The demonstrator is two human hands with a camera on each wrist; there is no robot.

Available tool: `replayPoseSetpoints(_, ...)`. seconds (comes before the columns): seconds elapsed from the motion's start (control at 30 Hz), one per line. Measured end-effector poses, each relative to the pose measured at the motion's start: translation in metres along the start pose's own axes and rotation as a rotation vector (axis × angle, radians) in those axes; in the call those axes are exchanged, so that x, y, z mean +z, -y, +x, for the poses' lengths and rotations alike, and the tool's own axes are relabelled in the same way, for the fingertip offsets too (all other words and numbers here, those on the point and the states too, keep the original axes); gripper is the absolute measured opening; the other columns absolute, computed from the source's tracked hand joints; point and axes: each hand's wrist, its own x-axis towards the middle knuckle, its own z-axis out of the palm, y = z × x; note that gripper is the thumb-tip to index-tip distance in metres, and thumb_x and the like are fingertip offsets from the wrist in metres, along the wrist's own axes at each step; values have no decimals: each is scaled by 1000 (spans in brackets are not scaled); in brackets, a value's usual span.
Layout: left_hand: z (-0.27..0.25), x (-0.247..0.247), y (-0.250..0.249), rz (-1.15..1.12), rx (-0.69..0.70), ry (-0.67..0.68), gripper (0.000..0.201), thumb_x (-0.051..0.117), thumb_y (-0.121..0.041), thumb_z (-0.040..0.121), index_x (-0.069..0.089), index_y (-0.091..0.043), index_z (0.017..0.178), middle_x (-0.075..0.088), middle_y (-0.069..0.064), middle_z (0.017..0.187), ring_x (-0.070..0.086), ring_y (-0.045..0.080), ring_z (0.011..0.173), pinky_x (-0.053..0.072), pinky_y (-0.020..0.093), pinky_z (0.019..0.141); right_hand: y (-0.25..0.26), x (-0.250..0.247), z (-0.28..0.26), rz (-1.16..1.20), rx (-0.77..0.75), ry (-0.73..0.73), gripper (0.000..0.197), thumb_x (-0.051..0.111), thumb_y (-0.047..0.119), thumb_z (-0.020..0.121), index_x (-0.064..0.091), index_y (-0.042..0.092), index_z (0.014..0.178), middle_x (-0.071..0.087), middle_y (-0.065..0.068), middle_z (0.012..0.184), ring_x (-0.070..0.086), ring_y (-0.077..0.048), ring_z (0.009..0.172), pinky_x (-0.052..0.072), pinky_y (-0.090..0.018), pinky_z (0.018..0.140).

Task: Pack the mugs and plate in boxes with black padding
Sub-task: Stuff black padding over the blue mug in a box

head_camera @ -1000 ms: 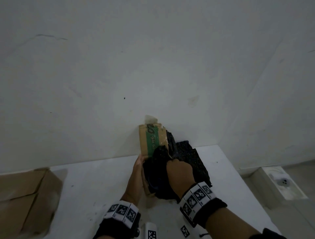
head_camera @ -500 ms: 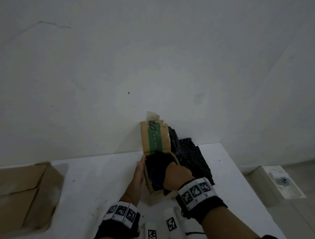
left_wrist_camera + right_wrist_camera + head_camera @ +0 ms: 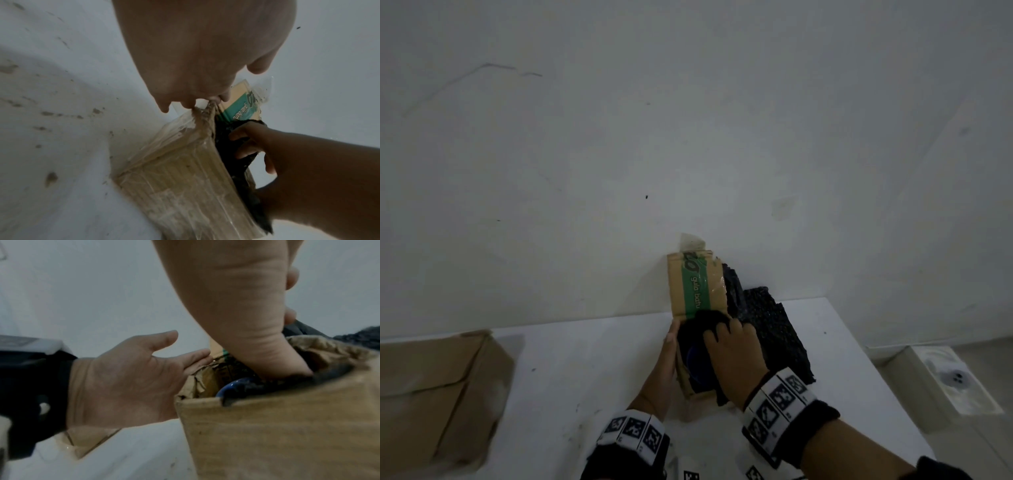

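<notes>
Presently the right hand point(image 3: 732, 356) presses black padding point(image 3: 697, 325) down into the small open box point(image 3: 690, 385), fingers extended, while the left hand point(image 3: 666, 359) lies flat against the box's outer wall, holding nothing. A blue mug point(image 3: 232, 387) sits inside, nearly covered. Spare padding point(image 3: 770, 329) lies beside it on the worktop point(image 3: 585, 359); a second box point(image 3: 431, 390) waits well apart, no plate visible, so much packing apparently remains.

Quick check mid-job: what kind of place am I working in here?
Probably a bare spare room used for packing, not a proper warehouse: a scuffed white table against a plain white wall, cardboard boxes and loose black padding.
</notes>
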Motion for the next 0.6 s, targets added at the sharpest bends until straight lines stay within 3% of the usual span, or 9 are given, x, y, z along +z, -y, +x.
replayPoseSetpoints(0.07,19,-8,7,-56,-12,-16,46,5,-24,102,17,-15,145,31,4,146,39,14,124,47,2,65,-4,0,5,-56,-6,-30,47,49,34,92,35,15,132,50,-10,124,42,-29,110,33,-39,87)
replayPoseSetpoints(0.1,37,-12,14,-64,-38,-54,48,5,-23,102,18,-8,145,29,12,148,36,22,129,48,3,65,-7,0,7,-68,-23,-9,48,48,35,92,34,15,133,51,-10,123,43,-29,109,33,-39,87)
replayPoseSetpoints(0.17,59,-31,34,79,18,-100,52,14,-31,101,22,-5,145,30,16,148,35,27,132,50,7,71,-12,0,11,-90,-44,-19,43,45,34,93,38,15,130,54,-8,120,44,-28,108,32,-37,86)
replayPoseSetpoints(0.23,61,-51,50,184,33,-142,63,27,-46,93,26,-12,145,32,8,149,37,20,132,48,9,81,-14,1,18,-116,-76,-39,34,44,33,94,45,15,124,57,-4,116,45,-26,108,32,-36,87)
replayPoseSetpoints(0.37,37,-33,30,235,42,-11,45,19,-40,99,26,-27,142,39,-15,138,39,0,126,40,3,90,-12,1,34,-121,-154,59,28,47,29,94,54,18,119,60,0,112,45,-24,111,32,-32,89)
replayPoseSetpoints(0.43,45,-35,30,287,66,-20,53,29,-56,94,30,-29,140,41,-9,140,41,8,128,41,13,98,-13,13,49,70,-140,58,32,50,24,93,53,12,123,58,-4,118,45,-27,117,34,-27,91)
replayPoseSetpoints(0.5,68,-54,50,257,0,-20,79,42,-77,75,40,-29,137,43,1,144,41,18,132,37,35,110,-18,21,60,258,-63,4,38,51,22,92,48,8,127,56,-8,121,50,-25,117,40,-22,89)
replayPoseSetpoints(0.53,82,-66,69,238,-4,-28,83,44,-81,70,42,-30,135,41,3,145,40,20,133,33,43,112,-22,23,63,248,-80,5,39,52,24,91,47,8,127,56,-8,122,52,-24,114,42,-24,89)
replayPoseSetpoints(0.6,89,-75,89,259,54,-36,92,49,-84,65,38,-30,138,34,7,150,33,22,137,25,48,115,-22,17,54,366,-99,41,36,50,24,91,51,8,124,58,-11,121,54,-26,111,42,-28,89)
